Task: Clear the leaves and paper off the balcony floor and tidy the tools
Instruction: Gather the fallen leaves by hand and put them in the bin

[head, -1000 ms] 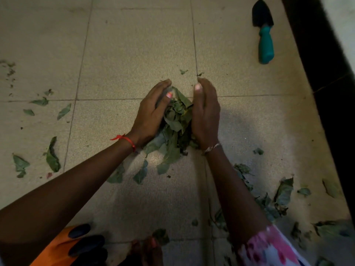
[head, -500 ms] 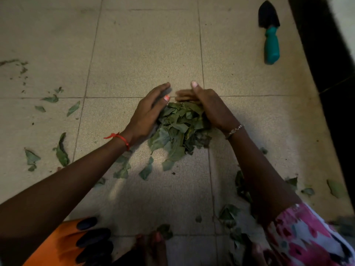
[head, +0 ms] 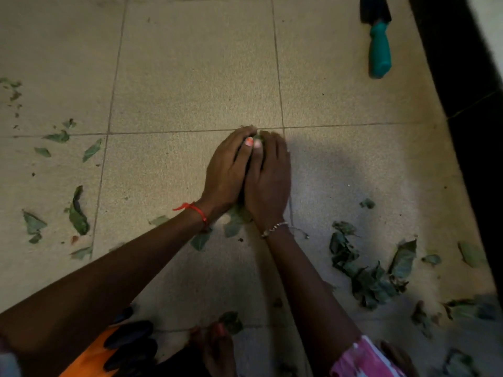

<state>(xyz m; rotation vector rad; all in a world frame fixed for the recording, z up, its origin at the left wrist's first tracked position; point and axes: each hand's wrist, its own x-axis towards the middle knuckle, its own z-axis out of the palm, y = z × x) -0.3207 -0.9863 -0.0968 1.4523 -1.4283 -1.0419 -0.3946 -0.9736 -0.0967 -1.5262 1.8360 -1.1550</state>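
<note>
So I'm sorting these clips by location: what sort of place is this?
Probably a tiled balcony or patio floor during a garden tidy-up. It has beige floor tiles, torn green leaves scattered across them, and a teal-handled trowel lying on the floor at the far right.
</note>
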